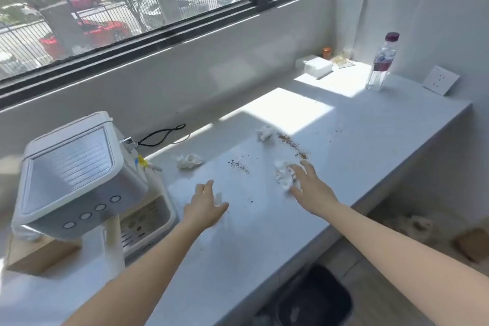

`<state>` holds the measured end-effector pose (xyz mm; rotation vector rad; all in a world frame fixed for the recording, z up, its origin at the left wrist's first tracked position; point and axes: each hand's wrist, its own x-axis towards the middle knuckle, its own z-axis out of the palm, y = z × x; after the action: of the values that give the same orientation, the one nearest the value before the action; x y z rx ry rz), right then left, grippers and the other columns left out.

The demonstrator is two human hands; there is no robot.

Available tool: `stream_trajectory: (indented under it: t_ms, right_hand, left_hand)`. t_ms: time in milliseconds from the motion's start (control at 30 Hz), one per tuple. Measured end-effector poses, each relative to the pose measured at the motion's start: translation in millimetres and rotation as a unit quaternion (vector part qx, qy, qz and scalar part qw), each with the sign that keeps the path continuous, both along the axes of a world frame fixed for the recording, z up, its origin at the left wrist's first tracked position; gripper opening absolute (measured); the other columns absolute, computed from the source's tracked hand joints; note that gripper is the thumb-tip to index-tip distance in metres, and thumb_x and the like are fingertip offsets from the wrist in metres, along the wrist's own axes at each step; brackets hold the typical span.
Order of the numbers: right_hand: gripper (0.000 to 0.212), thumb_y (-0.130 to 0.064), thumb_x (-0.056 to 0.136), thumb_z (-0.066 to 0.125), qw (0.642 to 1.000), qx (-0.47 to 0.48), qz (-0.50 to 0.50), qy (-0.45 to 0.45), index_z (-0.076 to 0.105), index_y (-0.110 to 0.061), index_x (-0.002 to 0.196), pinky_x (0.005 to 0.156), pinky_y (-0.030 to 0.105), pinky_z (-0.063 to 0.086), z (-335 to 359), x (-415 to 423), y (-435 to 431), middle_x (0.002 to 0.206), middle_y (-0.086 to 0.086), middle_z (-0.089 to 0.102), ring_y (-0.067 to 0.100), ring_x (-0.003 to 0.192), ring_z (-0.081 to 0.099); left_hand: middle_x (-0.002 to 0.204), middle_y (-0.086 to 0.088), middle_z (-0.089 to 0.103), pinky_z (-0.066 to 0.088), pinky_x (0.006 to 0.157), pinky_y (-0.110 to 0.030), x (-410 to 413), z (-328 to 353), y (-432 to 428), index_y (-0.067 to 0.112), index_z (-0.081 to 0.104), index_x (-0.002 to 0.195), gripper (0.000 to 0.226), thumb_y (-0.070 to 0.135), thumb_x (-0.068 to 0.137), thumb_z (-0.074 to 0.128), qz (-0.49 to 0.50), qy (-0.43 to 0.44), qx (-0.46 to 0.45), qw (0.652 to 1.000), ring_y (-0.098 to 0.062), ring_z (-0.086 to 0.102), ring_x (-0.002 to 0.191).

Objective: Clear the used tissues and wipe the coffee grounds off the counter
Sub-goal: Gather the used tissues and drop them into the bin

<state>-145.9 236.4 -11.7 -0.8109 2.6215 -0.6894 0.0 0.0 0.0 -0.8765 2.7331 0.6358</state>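
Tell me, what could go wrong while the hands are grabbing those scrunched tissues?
The right hand is at a crumpled tissue right next to the brown coffee grounds; a quick grab might scatter them further. The left hand is close to small dark specks and could smear them across the counter. Grounds pushed towards the near edge might fall on the floor instead of into the black bin below.

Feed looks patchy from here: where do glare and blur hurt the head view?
Head view: sun patch washes out the counter beyond the far tissue; coffee machine is motion-blurred; window frame bows from the wide lens; grounds, left hand and right hand are legible.
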Motion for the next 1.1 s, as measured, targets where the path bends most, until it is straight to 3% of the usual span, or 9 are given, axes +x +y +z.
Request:
stream_trajectory:
  t_ms: [100,267,433,533,633,733,867,967,1100]
  right_hand:
    - [0.057,-0.03,0.098,0.039,0.998,0.057,-0.005,-0.025,0.014,-0.031,0.148,0.081,0.037,0.049,-4,-12,2,0.159,-0.003,0.007,0.024,0.114,0.055]
    - [0.065,-0.027,0.096,0.044,0.994,0.095,0.008,-0.061,0.008,-0.034,0.15,0.091,0.04,0.047,-19,-20,-8,0.16,-0.005,0.001,0.025,0.133,0.039]
    - [0.059,-0.022,0.099,0.037,0.994,0.101,-0.003,-0.048,0.009,-0.032,0.15,0.091,0.041,0.047,-29,-35,-27,0.16,-0.007,0.001,0.024,0.137,0.034]
    - [0.055,-0.019,0.1,0.035,0.99,0.132,0.017,-0.039,0.014,-0.03,0.149,0.086,0.039,0.048,-38,-40,-36,0.159,-0.005,0.009,0.025,0.133,0.035]
    - [0.046,-0.018,0.097,0.036,0.986,0.164,0.013,-0.007,0.031,-0.029,0.141,0.08,0.035,0.043,-50,-36,-42,0.15,0.0,0.027,0.027,0.126,0.038]
    - [0.041,-0.022,0.097,0.037,0.978,0.202,-0.003,0.05,0.036,-0.033,0.137,0.085,0.037,0.037,-63,-24,-44,0.14,0.0,0.038,0.025,0.121,0.04]
    - [0.03,-0.017,0.091,0.047,0.962,0.243,0.012,0.124,0.048,-0.028,0.119,0.081,0.031,0.031,-68,-18,-46,0.118,-0.006,0.055,0.018,0.109,0.047]
    - [0.033,-0.012,0.085,0.053,0.967,0.219,0.01,0.127,0.042,-0.025,0.113,0.084,0.034,0.034,-69,-15,-46,0.097,-0.005,0.063,0.02,0.101,0.052]
    - [0.033,-0.009,0.084,0.052,0.97,0.213,0.03,0.116,0.045,-0.028,0.111,0.086,0.035,0.03,-69,-5,-40,0.093,-0.006,0.066,0.021,0.1,0.051]
  left_hand:
    - [0.149,-0.005,0.021,0.043,0.096,-0.041,-6,-18,-10,0.017,0.02,0.146,0.07,0.033,0.088,0.056,-0.003,0.008,0.017,1.0,-0.025,0.042,0.127]
    - [0.153,-0.002,0.014,0.039,0.097,-0.042,-13,-55,-21,0.019,0.022,0.145,0.07,0.032,0.086,0.057,-0.025,-0.024,0.0,0.999,-0.028,0.026,0.135]
    - [0.152,0.001,0.021,0.045,0.093,-0.042,-22,-70,-42,0.025,0.028,0.143,0.063,0.018,0.087,0.054,-0.015,0.005,0.022,1.0,-0.027,0.035,0.13]
    - [0.145,-0.001,0.031,0.047,0.086,-0.038,-26,-76,-53,0.022,0.034,0.141,0.059,0.01,0.086,0.051,-0.008,0.021,0.041,0.999,-0.026,0.044,0.123]
    - [0.138,-0.001,0.035,0.05,0.078,-0.037,-21,-86,-52,0.021,0.044,0.132,0.052,0.005,0.083,0.049,-0.007,0.036,0.046,0.998,-0.024,0.052,0.111]
    - [0.125,0.004,0.036,0.051,0.067,-0.035,-12,-94,-49,0.023,0.051,0.116,0.039,0.005,0.081,0.051,0.012,0.082,0.057,0.995,-0.022,0.057,0.094]
    - [0.106,0.009,0.043,0.049,0.063,-0.032,-7,-96,-45,0.024,0.054,0.101,0.028,0.006,0.08,0.053,0.015,0.113,0.066,0.991,-0.016,0.057,0.081]
    - [0.094,0.011,0.045,0.044,0.062,-0.031,-8,-95,-40,0.027,0.055,0.089,0.023,0.006,0.079,0.056,0.017,0.118,0.073,0.99,-0.015,0.055,0.077]
    - [0.088,0.008,0.049,0.043,0.063,-0.032,-11,-89,-30,0.029,0.055,0.077,0.025,0.003,0.077,0.056,0.041,0.147,0.1,0.983,-0.014,0.054,0.075]
